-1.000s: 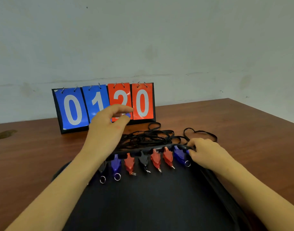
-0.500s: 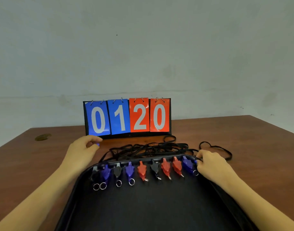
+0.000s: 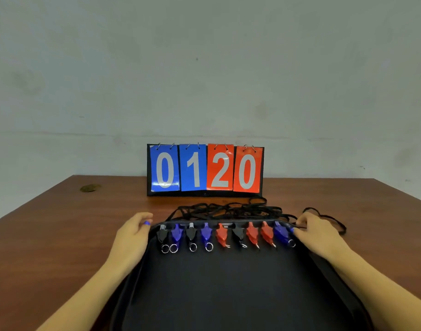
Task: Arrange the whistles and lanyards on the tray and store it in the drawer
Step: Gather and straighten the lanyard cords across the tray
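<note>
On the brown wooden counter [image 3: 49, 235], a flat black plastic tray [image 3: 228, 295], likely light and rigid, carries nine small plastic whistles [image 3: 225, 235]; left hand [image 3: 130, 237] pinches a small blue piece, right hand [image 3: 316, 235] pinches a soft black lanyard cord [image 3: 228, 210].

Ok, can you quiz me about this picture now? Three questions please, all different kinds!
1. True or false: the scoreboard shows 0, 1, 2, 0.
2. How many red whistles lie in the row on the tray?
3. Where is the tangle of black lanyards?
A. In the middle of the tray
B. On the table, between the tray and the scoreboard
C. Hanging on the wall

Key: 1 true; 2 three; 3 B.
</note>
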Demonstrator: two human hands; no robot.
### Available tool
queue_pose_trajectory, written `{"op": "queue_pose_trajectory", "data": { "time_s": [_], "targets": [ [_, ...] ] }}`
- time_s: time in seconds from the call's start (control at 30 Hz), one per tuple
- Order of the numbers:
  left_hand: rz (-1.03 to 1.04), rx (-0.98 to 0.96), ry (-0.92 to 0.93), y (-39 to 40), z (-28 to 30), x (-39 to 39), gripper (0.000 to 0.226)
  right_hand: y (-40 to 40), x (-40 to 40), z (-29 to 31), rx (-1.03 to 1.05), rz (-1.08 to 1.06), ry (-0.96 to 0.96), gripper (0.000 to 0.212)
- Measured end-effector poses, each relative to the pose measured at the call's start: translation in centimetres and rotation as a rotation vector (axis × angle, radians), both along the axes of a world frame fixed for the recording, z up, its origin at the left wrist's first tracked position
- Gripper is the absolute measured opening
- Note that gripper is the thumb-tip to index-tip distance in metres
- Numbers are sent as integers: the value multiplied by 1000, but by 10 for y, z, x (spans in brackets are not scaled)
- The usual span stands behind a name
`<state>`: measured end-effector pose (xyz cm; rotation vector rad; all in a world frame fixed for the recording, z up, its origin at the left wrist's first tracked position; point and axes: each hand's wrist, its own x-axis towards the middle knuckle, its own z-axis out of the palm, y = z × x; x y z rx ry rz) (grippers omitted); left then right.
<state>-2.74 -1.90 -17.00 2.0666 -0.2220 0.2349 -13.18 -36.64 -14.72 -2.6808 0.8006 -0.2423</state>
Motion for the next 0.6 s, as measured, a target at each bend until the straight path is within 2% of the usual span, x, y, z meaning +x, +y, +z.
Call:
{"op": "queue_pose_trajectory", "data": {
  "time_s": [0.1,0.13,0.23,0.33,0.43,0.5,0.6],
  "targets": [
    [-26,32,10,6,-9,5,31,6,1,15,-191,-45,175,29],
    [-31,47,17,6,-11,7,33,13,2,22,-264,-64,204,27],
    [-34,39,31,6,-17,13,35,41,15,43,-411,-80,97,16],
    [-42,58,11,7,-20,14,39,74,50,50,-324,100,-21,18],
    [-41,68,-20,9,-18,13,42,100,99,43,-135,273,56,22],
    [-43,94,-40,9,-16,11,45,110,127,35,-102,285,81,24],
    [-48,147,-47,6,-12,9,50,118,155,14,-139,149,-34,24]
  ]
}}
